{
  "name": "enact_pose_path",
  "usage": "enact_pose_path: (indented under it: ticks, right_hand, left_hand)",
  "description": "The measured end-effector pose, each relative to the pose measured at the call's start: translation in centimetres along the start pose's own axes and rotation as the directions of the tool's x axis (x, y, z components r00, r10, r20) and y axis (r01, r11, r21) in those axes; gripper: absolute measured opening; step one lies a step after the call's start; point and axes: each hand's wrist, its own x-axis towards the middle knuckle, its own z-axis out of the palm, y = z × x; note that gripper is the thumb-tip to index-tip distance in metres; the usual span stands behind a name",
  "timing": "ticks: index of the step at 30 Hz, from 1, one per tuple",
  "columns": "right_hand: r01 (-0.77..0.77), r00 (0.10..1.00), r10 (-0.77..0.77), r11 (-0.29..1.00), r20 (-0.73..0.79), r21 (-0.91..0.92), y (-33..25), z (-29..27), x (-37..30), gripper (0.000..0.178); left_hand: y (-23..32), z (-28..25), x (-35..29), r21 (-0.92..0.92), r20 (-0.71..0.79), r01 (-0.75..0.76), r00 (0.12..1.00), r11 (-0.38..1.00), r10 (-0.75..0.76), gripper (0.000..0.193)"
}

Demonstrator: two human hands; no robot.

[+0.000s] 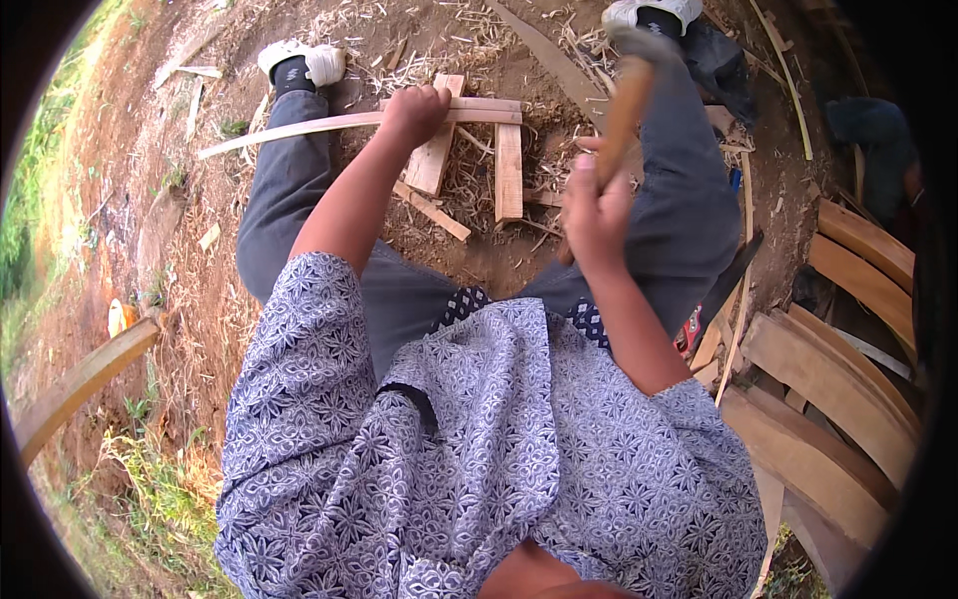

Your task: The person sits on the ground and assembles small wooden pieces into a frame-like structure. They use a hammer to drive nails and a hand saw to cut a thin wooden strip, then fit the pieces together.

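Note:
My left hand [417, 112] is closed around thin pale wooden strips [309, 128], pressing them across a wooden block [437, 150] on the ground. The longer strip reaches out past my left leg; the strips' right ends rest over a second upright-lying block [508, 175]. Raised to the right, my right hand [596, 210] grips the handle of a wooden-handled tool [627, 115]. Its dark head, near my right shoe, is smeared by motion, so its exact kind cannot be told. The tool is apart from the strips.
Wood shavings and offcuts [431, 211] litter the dirt between my legs. Curved planks [828, 384] are stacked at the right, and a curved beam [85, 387] lies at the left. A long board [559, 65] lies ahead. Part of another person [876, 150] shows at the far right.

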Motion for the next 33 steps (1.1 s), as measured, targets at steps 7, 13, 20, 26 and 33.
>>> enact_pose_path:
  ticks: [7,13,20,26,33]
  right_hand:
    - [-0.129,0.96,0.229,0.873,0.162,-0.471,6.1,0.4,2.2,0.023]
    - [0.233,0.972,-0.234,0.963,0.007,-0.138,2.6,1.3,0.1,0.026]
    - [-0.135,0.973,0.181,0.949,0.144,-0.284,2.3,1.2,1.6,0.032]
    - [-0.287,0.913,0.395,0.805,0.107,-0.519,8.4,0.0,3.1,0.031]
    - [0.059,0.998,-0.058,0.957,0.013,-0.284,4.9,0.8,3.4,0.028]
  left_hand:
    - [0.4,-0.2,0.8,-0.032,-0.045,0.012,0.999,0.999,-0.013,0.016]
    - [0.0,0.0,-0.1,-0.039,-0.072,-0.006,0.997,0.999,0.003,0.014]
    - [0.5,0.1,0.0,-0.051,-0.046,0.034,0.998,0.998,-0.036,0.018]
    - [0.6,-0.2,0.7,-0.068,-0.079,-0.012,0.997,0.998,0.007,0.02]
    - [0.9,-0.7,0.1,-0.044,-0.028,0.05,0.998,0.998,-0.051,0.021]
